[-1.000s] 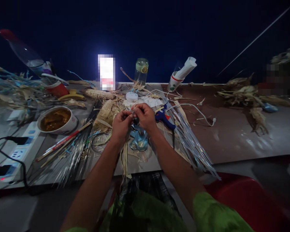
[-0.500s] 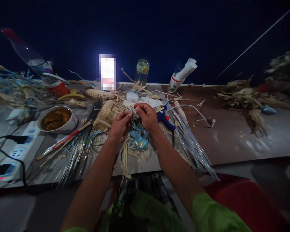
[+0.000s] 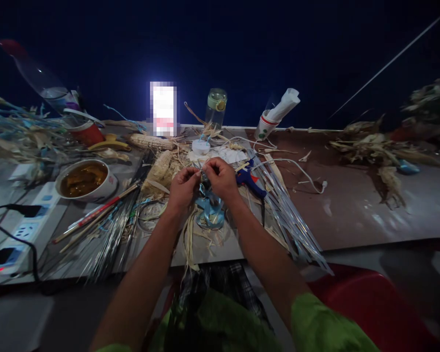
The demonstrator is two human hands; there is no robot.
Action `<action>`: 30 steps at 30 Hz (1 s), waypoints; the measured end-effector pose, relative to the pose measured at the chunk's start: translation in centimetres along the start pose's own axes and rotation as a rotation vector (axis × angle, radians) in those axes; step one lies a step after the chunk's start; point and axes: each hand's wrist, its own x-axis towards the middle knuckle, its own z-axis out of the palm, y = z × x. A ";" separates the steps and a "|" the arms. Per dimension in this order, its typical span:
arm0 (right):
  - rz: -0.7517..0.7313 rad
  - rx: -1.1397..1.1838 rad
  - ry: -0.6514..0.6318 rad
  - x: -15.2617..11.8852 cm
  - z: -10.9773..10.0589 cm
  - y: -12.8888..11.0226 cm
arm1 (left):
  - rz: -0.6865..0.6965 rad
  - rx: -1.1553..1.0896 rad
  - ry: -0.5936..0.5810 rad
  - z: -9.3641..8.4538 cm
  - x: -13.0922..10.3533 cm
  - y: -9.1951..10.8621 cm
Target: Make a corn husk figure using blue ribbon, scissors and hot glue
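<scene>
Two forearms (image 3: 152, 259) extended forward, left hand (image 3: 182, 189) beside right hand (image 3: 223, 181), fingers (image 3: 193, 177) pinched on a small indistinct item (image 3: 204, 175).

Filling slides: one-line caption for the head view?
Left hand and right hand pinch a small indistinct piece near blue ribbon, glue gun alongside.

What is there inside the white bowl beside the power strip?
The white bowl holds brown liquid with submerged lumps I cannot identify; its bottom is covered from sight.
</scene>
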 end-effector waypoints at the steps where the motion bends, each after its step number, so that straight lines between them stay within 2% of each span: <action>1: 0.022 0.001 -0.003 0.0 -0.1 -0.1 | -0.001 -0.007 0.000 0.0 0.0 0.0; 18: 0.189 0.053 -0.001 0.0 0.1 -0.5 | -0.111 -0.101 -0.024 0.4 -0.4 0.8; 30: 0.190 0.114 0.015 -0.2 0.5 -0.4 | 0.019 0.010 0.006 0.3 -0.1 -0.1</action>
